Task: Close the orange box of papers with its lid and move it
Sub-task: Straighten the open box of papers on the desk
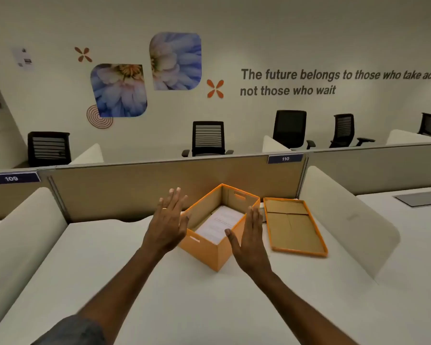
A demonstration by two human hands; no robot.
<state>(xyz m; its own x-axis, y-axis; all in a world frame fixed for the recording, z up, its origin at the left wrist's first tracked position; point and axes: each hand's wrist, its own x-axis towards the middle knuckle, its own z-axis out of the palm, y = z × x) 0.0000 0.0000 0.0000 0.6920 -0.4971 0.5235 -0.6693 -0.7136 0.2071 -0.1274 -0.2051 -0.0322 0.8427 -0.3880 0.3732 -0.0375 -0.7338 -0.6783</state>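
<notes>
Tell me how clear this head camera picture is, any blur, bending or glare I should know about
Head view: wide-angle bending curves the partition top and tilts the desk; the left hand fingertips are motion-blurred, the right hand sharper; print on the papers in the orange box is washed out and unreadable; lighting is soft and even, with faint shadows by the lid.

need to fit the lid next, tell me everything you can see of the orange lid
The lid is a shallow rectangular cardboard tray: orange outside and along its rim, plain brown inside with fold creases. It lies upside down, inner side up, flat on the white desk, just right of the open orange box. Neither hand touches it.
</notes>
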